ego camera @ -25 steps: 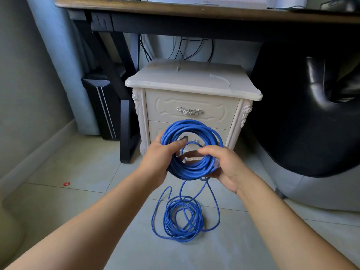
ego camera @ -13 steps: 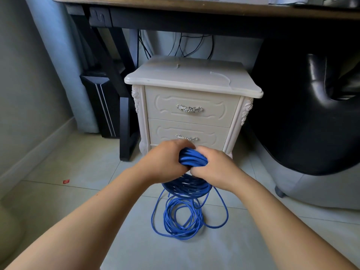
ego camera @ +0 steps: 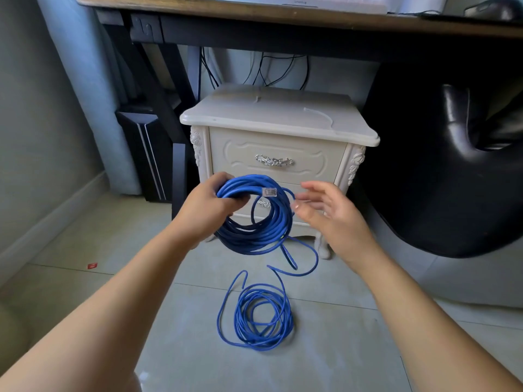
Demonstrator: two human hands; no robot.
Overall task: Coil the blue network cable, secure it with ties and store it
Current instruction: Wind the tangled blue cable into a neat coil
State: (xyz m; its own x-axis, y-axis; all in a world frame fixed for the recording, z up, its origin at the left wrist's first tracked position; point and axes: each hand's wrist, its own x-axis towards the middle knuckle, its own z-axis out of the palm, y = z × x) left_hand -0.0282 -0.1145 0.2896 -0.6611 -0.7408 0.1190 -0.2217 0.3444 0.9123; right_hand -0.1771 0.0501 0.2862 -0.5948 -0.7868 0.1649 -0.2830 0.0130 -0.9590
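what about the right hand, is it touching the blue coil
Cannot tell. In the head view the open right hand has its fingers blurred right beside the blue coil; neither gap nor contact shows plainly.

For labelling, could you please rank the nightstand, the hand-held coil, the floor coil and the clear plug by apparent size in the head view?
1. nightstand
2. hand-held coil and floor coil: similar spread, at differing distance from the camera, so unranked
3. clear plug

left grip (ego camera: 209, 206): fingers curled round cable (ego camera: 254, 242), arm outstretched | right grip (ego camera: 332, 222): fingers spread, palm inward
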